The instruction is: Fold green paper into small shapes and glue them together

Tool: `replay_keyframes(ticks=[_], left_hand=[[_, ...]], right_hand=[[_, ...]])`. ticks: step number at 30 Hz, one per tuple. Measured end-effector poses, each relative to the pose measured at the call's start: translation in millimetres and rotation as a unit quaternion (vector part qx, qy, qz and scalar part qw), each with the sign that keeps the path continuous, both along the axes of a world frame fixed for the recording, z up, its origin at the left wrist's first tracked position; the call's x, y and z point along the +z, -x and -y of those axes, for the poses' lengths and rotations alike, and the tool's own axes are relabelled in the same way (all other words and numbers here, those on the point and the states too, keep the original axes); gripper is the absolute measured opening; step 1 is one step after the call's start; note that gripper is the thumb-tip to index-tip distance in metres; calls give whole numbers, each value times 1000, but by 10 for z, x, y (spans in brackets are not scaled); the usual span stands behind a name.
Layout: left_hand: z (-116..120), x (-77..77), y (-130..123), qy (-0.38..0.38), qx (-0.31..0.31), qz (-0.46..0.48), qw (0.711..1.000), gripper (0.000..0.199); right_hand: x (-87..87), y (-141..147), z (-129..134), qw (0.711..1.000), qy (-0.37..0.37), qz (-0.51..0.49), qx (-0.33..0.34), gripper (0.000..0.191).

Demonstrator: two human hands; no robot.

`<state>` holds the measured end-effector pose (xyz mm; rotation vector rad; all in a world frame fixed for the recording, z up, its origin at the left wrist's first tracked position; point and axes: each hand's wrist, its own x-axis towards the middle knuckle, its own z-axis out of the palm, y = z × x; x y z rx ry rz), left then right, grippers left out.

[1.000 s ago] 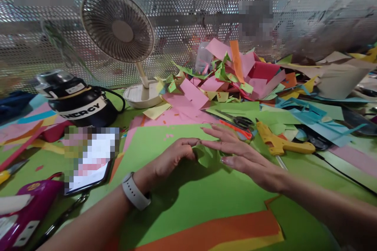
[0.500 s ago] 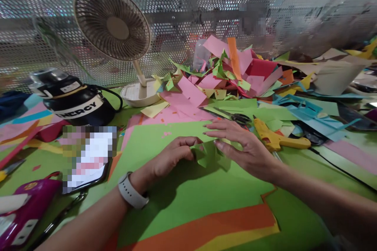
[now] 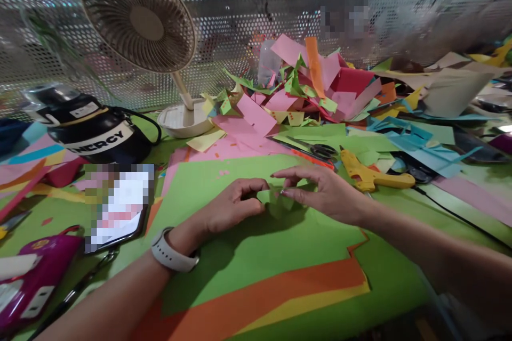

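Note:
A small piece of folded green paper is held up over a stack of coloured sheets. My left hand, with a pale watch strap on its wrist, pinches the paper's left side between thumb and curled fingers. On the other side, my right hand has its thumb and fingertips closed on the paper's right part. The fingers and blur hide some of the folds. Under both hands lies a large green sheet, with an orange sheet and a yellow edge showing below it.
A yellow glue gun and black scissors lie beyond my right hand. Paper scraps pile up at the back. A fan, black bottle, phone and purple device stand or lie leftward.
My right hand's fingers have drawn in from a spread pose and closed on the green paper. My left hand keeps its pinch. The whole view has shifted slightly.

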<state>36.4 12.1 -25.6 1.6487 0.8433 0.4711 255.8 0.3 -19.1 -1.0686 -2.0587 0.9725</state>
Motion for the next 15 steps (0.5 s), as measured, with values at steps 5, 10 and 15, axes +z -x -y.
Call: replay_keyframes(ticks=[5, 10, 15], left_hand=[[-35, -20, 29, 7, 24, 36, 999, 12], [-10, -14, -30, 40, 61, 47, 996, 15], [6, -21, -36, 32, 47, 49, 997, 12]], right_hand=[[34, -2, -10, 999, 34, -16, -18, 31], [43, -5, 7, 999, 35, -6, -21, 31], [42, -2, 14, 999, 51, -2, -19, 31]])
